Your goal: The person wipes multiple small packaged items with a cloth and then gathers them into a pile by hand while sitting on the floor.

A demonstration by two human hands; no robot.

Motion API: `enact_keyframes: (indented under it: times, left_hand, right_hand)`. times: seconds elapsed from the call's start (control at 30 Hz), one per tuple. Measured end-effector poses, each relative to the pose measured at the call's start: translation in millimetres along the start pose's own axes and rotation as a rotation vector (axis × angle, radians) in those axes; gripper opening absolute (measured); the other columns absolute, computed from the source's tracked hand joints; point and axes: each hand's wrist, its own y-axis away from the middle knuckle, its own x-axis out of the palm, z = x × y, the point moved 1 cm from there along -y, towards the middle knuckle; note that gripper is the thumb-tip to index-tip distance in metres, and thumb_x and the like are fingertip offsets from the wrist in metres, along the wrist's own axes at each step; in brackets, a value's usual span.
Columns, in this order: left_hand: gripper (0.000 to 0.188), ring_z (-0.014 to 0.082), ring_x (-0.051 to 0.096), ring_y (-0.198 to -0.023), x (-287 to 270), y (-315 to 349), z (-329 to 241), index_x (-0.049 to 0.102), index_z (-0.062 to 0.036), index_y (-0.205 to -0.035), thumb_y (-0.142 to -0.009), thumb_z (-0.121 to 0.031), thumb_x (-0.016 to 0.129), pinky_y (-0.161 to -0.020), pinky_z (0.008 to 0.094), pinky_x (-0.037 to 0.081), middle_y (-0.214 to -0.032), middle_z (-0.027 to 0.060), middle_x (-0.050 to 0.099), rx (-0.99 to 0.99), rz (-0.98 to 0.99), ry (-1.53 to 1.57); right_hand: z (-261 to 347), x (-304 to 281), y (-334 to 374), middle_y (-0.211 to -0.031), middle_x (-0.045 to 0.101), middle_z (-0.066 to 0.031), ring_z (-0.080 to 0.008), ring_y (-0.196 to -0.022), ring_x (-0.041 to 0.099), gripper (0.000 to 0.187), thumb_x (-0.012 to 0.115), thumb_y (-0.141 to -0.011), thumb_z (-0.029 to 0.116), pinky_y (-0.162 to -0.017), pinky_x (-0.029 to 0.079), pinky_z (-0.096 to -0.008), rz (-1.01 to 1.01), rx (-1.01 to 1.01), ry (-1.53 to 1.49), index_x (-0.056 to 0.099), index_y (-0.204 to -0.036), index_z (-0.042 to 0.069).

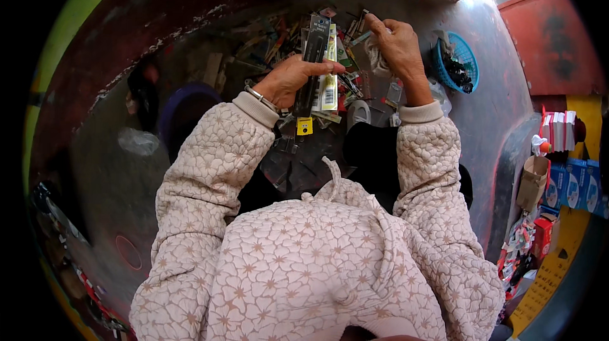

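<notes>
My left hand (pixel 288 79) is closed round a long, narrow black package (pixel 314 33), its thumb stretched across it to the right. Just beside that package is a white and yellow-green packet (pixel 330 90) with a barcode; whether the hand grips it too, I cannot tell. Slightly further right, my right hand (pixel 399 49) is raised with its fingers curled in a pinch. What it holds, if anything, is hard to make out. A greyish crumpled cloth (pixel 377 59) shows right beside its fingers. Beneath both hands spreads a pile of small mixed items (pixel 276 39).
A blue plastic basket (pixel 466 55) with black items stands right of the pile. Left are a dark purple round rim (pixel 170 109) and a clear plastic bag (pixel 138 142). A yellow tag (pixel 304 126) lies nearer me. Blue boxes (pixel 574 182) and a cardboard box (pixel 531 182) line the right.
</notes>
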Motion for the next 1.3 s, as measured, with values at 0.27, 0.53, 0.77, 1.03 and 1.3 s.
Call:
enact_keyframes:
  times: [0.27,0.53,0.77,1.03,1.3]
  left_hand:
    - [0.027,0.0126,0.062,-0.077,3,-6,7,0.057,-0.0019,-0.100,-0.083,-0.023,0.061,-0.065,0.0273,0.052,-0.091,0.0066,0.062,0.018,0.075,0.000]
    - [0.038,0.0196,0.064,-0.082,1,-8,4,0.051,-0.0021,-0.112,-0.087,-0.030,0.053,-0.070,0.0324,0.056,-0.099,0.0131,0.062,0.045,0.243,0.379]
    - [0.043,0.0240,0.063,-0.084,1,-7,5,0.043,-0.0003,-0.120,-0.088,-0.028,0.052,-0.067,0.0305,0.057,-0.101,0.0167,0.061,0.085,0.276,0.450]
    - [0.041,0.0193,0.063,-0.078,-2,-9,4,0.049,0.0006,-0.114,-0.089,-0.033,0.049,-0.058,0.0246,0.057,-0.098,0.0165,0.061,0.071,0.179,0.498]
    - [0.027,0.0146,0.063,-0.076,-7,-8,1,0.052,0.0024,-0.106,-0.081,-0.008,0.057,-0.062,0.0266,0.057,-0.096,0.0145,0.062,0.077,0.160,0.431]
  right_hand:
    - [11,28,8,-0.065,0.062,-0.0122,-0.0176,-0.058,0.060,0.043,0.066,-0.073,0.038,-0.052,0.044,-0.0282,0.392,0.036,-0.254,0.062,-0.070,-0.005]
    - [5,13,8,-0.066,0.058,-0.0032,-0.0082,-0.052,0.053,0.019,0.067,-0.078,0.019,-0.045,0.043,-0.0209,0.410,0.244,-0.820,0.059,-0.075,0.001]
    - [-11,18,-2,-0.068,0.059,-0.0027,-0.0082,-0.054,0.054,0.016,0.066,-0.078,0.017,-0.047,0.044,-0.0211,0.352,0.207,-0.882,0.058,-0.074,0.004]
    - [-5,10,-2,-0.078,0.061,-0.0054,-0.0107,-0.063,0.058,0.013,0.062,-0.080,0.014,-0.056,0.048,-0.0213,0.501,0.110,-1.158,0.058,-0.083,0.002]
    - [-11,2,2,-0.088,0.061,-0.0101,-0.0162,-0.071,0.061,0.016,0.058,-0.082,0.010,-0.065,0.053,-0.0245,0.502,-0.012,-1.588,0.056,-0.094,0.000]
